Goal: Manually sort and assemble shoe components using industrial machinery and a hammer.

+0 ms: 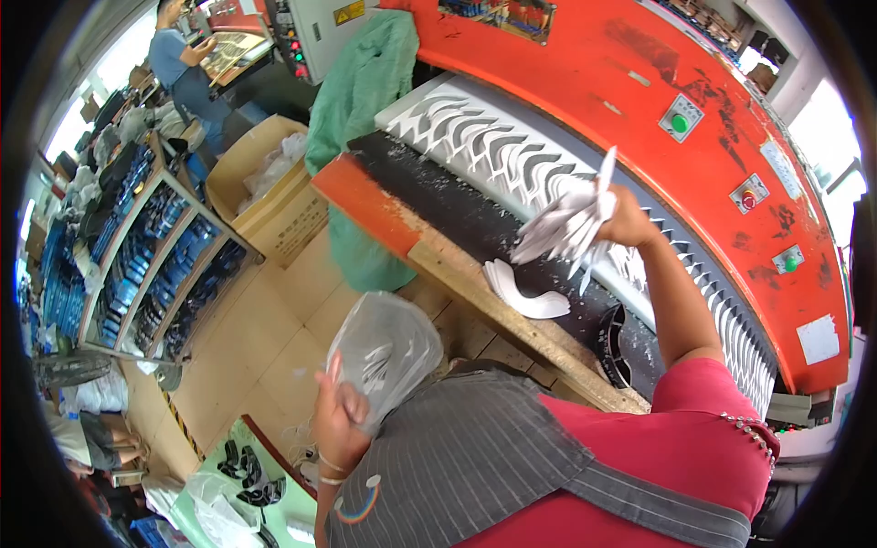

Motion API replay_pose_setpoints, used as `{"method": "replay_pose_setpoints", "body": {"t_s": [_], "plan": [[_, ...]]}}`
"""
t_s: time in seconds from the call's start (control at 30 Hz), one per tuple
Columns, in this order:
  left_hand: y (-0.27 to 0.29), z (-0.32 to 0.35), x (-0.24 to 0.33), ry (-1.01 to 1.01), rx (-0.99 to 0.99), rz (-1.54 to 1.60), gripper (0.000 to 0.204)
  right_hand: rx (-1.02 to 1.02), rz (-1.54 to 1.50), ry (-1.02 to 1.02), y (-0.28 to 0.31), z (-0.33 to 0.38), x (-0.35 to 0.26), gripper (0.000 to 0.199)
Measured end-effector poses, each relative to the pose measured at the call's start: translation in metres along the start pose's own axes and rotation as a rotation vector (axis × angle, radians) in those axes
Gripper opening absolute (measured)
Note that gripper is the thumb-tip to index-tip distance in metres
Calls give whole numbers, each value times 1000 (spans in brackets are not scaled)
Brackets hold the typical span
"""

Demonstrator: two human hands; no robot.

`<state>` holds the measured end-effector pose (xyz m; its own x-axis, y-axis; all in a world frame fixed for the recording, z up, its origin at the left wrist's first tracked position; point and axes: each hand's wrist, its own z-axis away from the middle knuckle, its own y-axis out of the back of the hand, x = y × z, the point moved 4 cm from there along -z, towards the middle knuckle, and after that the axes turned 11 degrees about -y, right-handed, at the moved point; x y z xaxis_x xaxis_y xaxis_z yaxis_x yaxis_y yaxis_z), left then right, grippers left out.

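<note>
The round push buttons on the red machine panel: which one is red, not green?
The middle button is red; the upper button and the lower button on the red machine panel are green.

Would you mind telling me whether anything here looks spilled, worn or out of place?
White scraps and flecks are scattered over the machine's black bed, and the red housing shows dark scuffs where paint has worn off. A green cloth hangs draped over the machine's end. Nothing looks broken.

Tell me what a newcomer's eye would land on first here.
The big red machine arching across the top right, with a white cut sheet on its bed. Before it, the right hand lifts a bunch of white cut pieces; lower left, the left hand grips a clear plastic bag.
</note>
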<state>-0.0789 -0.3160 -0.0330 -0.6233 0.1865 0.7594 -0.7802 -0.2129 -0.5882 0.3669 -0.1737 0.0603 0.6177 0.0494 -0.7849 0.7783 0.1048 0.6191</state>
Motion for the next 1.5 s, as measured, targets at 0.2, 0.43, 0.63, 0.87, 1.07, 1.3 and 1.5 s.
{"method": "replay_pose_setpoints", "body": {"t_s": [0.2, 0.43, 0.63, 0.87, 1.07, 1.3, 1.5], "plan": [[-33, -11, 8, 54, -60, 97, 55, 74, -592, 245, -36, 12, -46, 42], [-56, -5, 34, 6, -109, 157, 56, 97, -764, 488, -209, 22, -101, 43], [-33, 13, 46, -159, -1, 75, 52, 51, -261, 213, -273, 43, -86, 37], [-6, 13, 45, -340, 28, -254, 61, -61, 189, 355, -296, 37, -81, 45], [18, 20, 36, -119, -29, -316, 52, -237, 233, 122, -304, 34, -87, 67], [40, 18, 16, 109, 15, -484, 35, -361, 600, 235, -308, 50, -102, 76], [44, 20, 11, -84, 193, -133, 33, -160, 139, 187, -229, 32, -83, 41]]}}
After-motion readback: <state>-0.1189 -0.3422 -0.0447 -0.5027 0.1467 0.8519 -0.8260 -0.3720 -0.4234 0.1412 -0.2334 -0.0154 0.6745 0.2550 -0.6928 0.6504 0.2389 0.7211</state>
